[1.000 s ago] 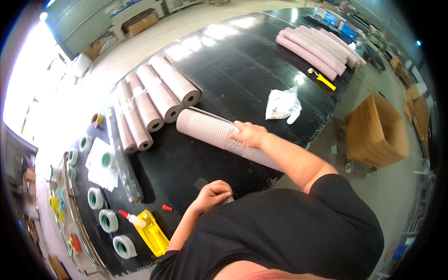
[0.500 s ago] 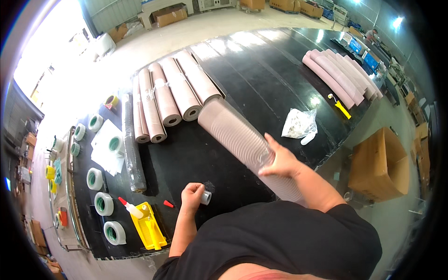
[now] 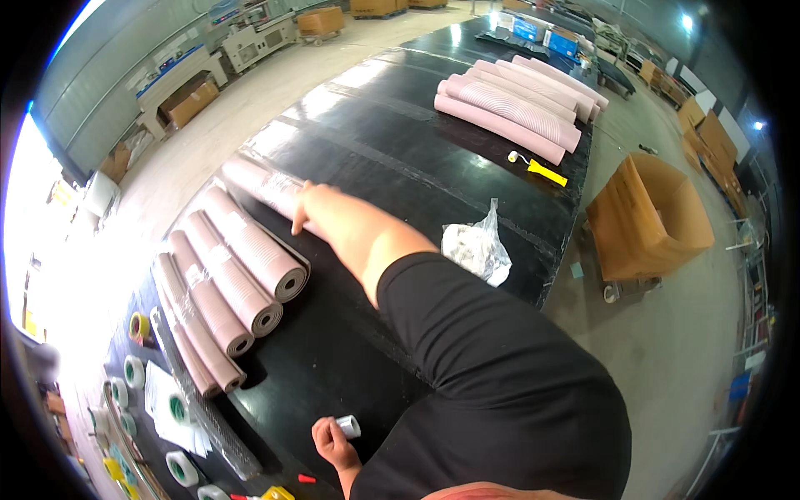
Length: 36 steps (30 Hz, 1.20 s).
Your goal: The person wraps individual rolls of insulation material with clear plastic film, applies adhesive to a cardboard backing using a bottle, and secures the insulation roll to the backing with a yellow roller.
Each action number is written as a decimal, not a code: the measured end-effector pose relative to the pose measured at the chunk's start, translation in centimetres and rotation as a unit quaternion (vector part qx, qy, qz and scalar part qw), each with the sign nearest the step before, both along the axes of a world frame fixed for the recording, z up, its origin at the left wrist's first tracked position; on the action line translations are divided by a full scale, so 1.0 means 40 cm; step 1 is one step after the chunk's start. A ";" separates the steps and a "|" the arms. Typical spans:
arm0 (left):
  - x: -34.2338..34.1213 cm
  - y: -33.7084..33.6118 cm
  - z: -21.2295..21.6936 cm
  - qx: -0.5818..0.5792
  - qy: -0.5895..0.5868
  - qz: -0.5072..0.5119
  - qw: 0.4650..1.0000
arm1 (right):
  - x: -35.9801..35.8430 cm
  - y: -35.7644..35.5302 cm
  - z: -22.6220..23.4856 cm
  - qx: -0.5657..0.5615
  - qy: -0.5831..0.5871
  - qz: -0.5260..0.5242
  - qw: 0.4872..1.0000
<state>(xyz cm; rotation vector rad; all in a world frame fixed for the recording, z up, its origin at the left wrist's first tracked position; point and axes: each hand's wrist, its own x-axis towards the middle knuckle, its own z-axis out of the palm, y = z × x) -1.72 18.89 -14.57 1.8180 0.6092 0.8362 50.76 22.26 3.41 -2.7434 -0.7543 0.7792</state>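
Touching a pink roll (image 3: pixel 262 182) with our right hand (image 3: pixel 313 208), grip unclear, left hand (image 3: pixel 332 442) clasping a tape roll (image 3: pixel 350 427), we seemingly have the left rolls (image 3: pixel 230 271) done, far-right rolls (image 3: pixel 510 112) remaining.

The work surface is a long black table (image 3: pixel 325 358). Left side: four pink-brown rolls (image 3: pixel 208 279) lie side by side. A further pink-brown roll (image 3: pixel 254 179) is positioned beyond them; its contact with the surface cannot be confirmed. Near left: long dark roll (image 3: pixel 204 404), white sheets (image 3: pixel 160 408), tape rolls (image 3: pixel 133 372), red cap (image 3: pixel 307 478) and yellow tray (image 3: pixel 277 493), partly visible. Right side: clear plastic bag (image 3: pixel 475 250), yellow-handled roller (image 3: pixel 546 172). Far right: grouped pale pink rolls (image 3: pixel 508 129).
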 end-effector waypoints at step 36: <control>0.020 0.024 0.148 0.411 0.547 0.136 0.716 | 0.006 -1.681 -0.146 0.267 -0.264 -0.452 0.809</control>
